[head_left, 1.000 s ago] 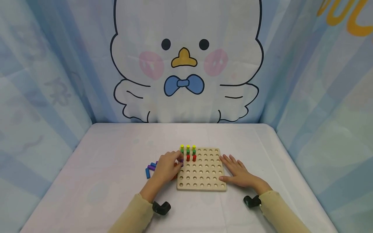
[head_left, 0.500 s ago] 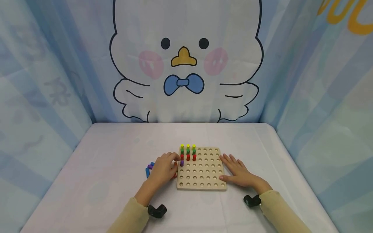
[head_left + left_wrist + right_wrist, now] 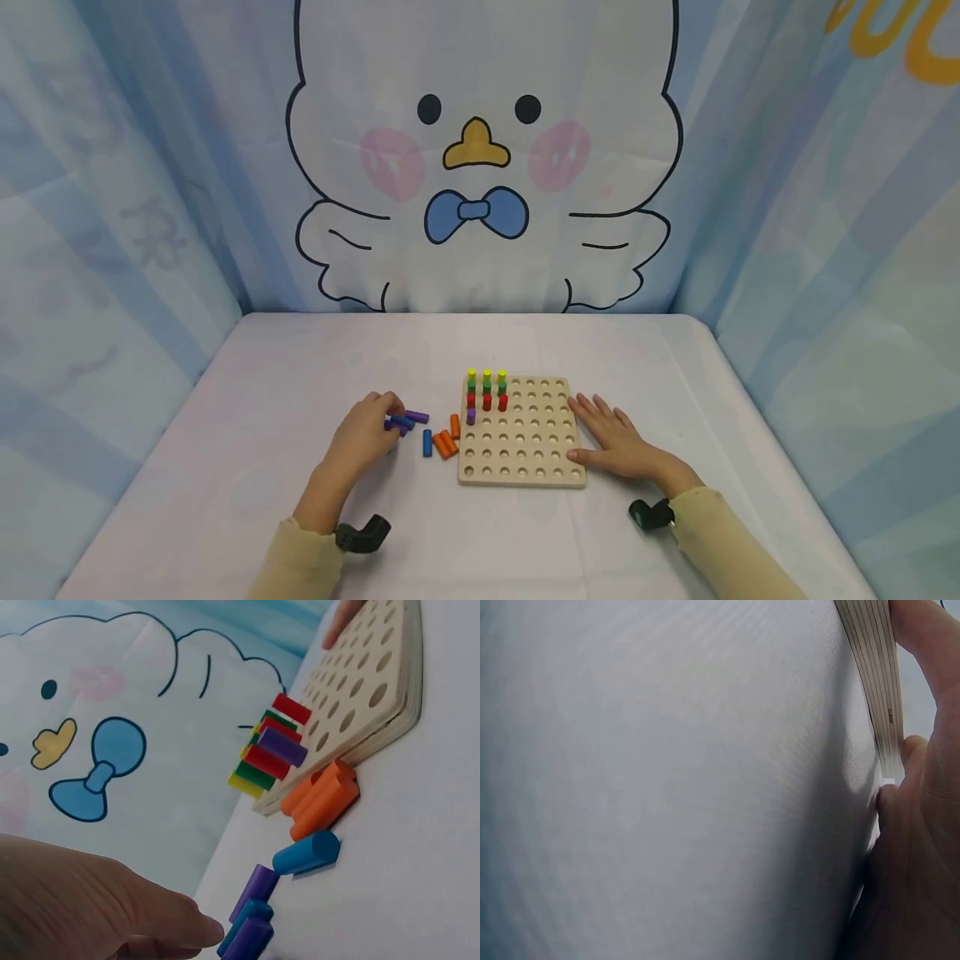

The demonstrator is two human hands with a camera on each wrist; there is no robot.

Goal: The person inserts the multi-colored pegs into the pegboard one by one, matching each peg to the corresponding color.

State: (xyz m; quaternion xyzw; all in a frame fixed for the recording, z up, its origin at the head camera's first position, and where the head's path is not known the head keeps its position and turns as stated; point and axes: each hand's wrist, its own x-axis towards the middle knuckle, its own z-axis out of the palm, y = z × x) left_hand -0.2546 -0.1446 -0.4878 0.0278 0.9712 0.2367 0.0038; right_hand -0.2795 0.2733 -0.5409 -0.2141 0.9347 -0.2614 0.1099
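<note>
My left hand (image 3: 363,433) is at a small pile left of the pegboard, thumb and index finger spread about it. In the left wrist view a fingertip reaches a blue peg (image 3: 246,922) lying between two purple pegs (image 3: 255,889); none shows pinched. The wooden pegboard (image 3: 517,454) holds three yellow pegs (image 3: 487,374), three green pegs (image 3: 487,388) and three red pegs (image 3: 487,402) in rows, upright. One purple peg (image 3: 471,417) stands in front of the leftmost red one. My right hand (image 3: 618,446) rests against the board's right edge, fingers straight.
Orange pegs (image 3: 446,444) lie along the board's left edge. A single blue peg (image 3: 427,442) lies between them and the pile. A white cloth covers the table (image 3: 262,467). Printed curtains (image 3: 480,275) hang behind it and at both sides.
My left hand has let go of the purple peg, now standing in the board, and moved left to the loose pegs, uncovering the orange ones. My right hand stays at the board's edge.
</note>
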